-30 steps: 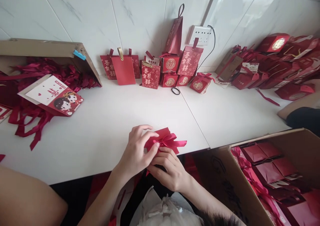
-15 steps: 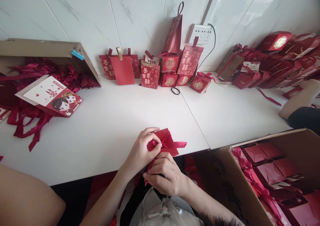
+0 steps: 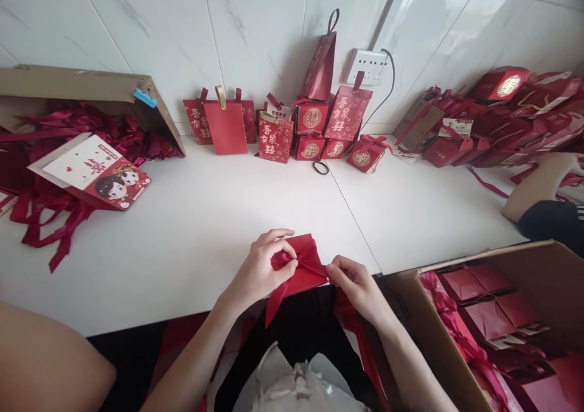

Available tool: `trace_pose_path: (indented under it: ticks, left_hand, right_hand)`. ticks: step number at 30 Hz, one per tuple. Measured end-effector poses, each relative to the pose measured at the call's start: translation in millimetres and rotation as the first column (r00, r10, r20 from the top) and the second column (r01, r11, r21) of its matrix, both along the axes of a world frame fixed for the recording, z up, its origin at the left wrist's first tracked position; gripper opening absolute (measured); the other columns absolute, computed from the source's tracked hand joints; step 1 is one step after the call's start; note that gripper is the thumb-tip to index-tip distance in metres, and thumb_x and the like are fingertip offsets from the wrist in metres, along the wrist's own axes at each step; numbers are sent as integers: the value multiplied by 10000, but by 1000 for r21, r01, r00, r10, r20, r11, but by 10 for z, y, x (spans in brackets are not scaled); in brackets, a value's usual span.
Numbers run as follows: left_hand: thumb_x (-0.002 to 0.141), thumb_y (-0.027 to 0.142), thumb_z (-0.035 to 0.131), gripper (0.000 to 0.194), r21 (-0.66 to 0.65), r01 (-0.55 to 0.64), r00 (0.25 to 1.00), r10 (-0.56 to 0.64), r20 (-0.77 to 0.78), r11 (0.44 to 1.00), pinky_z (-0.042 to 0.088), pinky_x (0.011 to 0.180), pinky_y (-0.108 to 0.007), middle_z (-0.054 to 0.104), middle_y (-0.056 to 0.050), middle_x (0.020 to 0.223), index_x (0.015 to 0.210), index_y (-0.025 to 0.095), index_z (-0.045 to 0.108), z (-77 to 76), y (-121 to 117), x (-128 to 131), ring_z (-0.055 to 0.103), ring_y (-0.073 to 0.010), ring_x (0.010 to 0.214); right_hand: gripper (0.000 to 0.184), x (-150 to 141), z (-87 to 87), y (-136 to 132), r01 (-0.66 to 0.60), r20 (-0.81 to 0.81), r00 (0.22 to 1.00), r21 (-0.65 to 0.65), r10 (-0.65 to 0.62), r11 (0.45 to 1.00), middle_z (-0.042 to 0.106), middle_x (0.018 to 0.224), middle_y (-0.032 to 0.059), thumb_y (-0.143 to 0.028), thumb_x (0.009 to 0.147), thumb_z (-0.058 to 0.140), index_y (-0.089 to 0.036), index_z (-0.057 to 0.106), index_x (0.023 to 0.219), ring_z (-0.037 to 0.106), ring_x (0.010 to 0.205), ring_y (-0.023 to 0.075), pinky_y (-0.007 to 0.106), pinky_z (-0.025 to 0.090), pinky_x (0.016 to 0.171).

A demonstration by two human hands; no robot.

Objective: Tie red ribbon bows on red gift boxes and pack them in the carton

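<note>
A small red gift box [image 3: 305,278] with a red ribbon bow [image 3: 296,258] lies at the near edge of the white table [image 3: 205,229]. My left hand [image 3: 262,269] is closed on the bow's left loop, pinching it. My right hand [image 3: 353,281] sits to the right of the box and pinches the ribbon's right end. A loose ribbon tail [image 3: 276,302] hangs down off the table edge below the box.
A cardboard box [image 3: 479,327] of red boxes stands at the lower right. Finished red boxes and bags [image 3: 314,129] line the back wall, with a pile [image 3: 502,120] at the far right. A tipped carton of ribbons [image 3: 82,120] lies left. Another person's arm [image 3: 538,187] rests at the right edge.
My right hand has moved from under the box out to its right side, pulling the ribbon end sideways. My left hand keeps its pinch on the bow.
</note>
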State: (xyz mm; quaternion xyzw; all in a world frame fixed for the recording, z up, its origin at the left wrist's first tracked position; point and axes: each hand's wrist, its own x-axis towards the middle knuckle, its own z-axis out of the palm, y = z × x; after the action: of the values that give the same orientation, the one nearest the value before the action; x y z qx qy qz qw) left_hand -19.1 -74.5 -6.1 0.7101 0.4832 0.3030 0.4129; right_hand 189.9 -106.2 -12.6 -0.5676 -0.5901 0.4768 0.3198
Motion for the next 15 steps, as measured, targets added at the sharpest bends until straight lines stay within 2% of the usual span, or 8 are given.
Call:
trace_pose_path:
  ticks: [4, 7, 9, 11, 13, 15]
  left_hand:
    - [805, 264, 535, 83, 25, 18, 1000, -18, -19, 1000, 407, 1016, -426, 516, -56, 1273, 754, 213, 576, -1, 14, 3, 469, -242, 1207]
    - [808, 266, 530, 84, 8, 26, 1000, -26, -12, 1000, 422, 1007, -411, 512, -50, 1279, 754, 216, 570, -4, 14, 2, 473, -235, 1209]
    - [808, 268, 530, 86, 14, 28, 1000, -28, -6, 1000, 441, 986, -400, 509, -53, 1285, 756, 215, 574, -4, 11, 4, 475, -235, 1209]
    - [805, 269, 539, 68, 71, 16, 1000, -15, -21, 997, 433, 988, -406, 515, -60, 1277, 807, 219, 586, -2, 3, 5, 467, -240, 1216]
    - [795, 289, 558, 146, 160, -50, 998, 55, -26, 986, 438, 967, -399, 510, -72, 1276, 924, 226, 579, 5, -11, 1, 468, -241, 1209]
    - [791, 342, 552, 243, 243, -217, 974, 225, -3, 945, 473, 880, -366, 533, -92, 1211, 998, 216, 538, 19, -32, -15, 513, -235, 1132]
  right_hand:
    - [391, 8, 4, -99, -34, 11, 999, -28, 34, 999, 374, 566, -44, -478, 876, 439, -173, 461, 631, 299, 538, 90, 231, 256, 503]
    - [371, 66, 56, -117, -71, 78, 994, -25, 73, 997, 397, 550, -43, -441, 870, 448, -178, 455, 609, 319, 523, 90, 229, 270, 494]
    - [337, 102, 122, -77, -81, 138, 987, 27, 77, 996, 469, 591, -25, -424, 869, 455, -182, 478, 636, 395, 563, 107, 233, 323, 524]
    - [311, 101, 205, 10, -20, 198, 980, 131, -7, 991, 532, 675, 0, -436, 877, 442, -189, 501, 697, 456, 637, 131, 245, 366, 572]
    - [349, 43, 286, 132, 60, 240, 964, 218, -114, 974, 518, 673, 6, -478, 887, 407, -197, 477, 690, 447, 634, 136, 251, 363, 567]
    - [434, -65, 349, 264, 75, 294, 946, 218, -138, 973, 406, 562, -19, -523, 889, 373, -211, 386, 588, 354, 540, 118, 250, 306, 507]
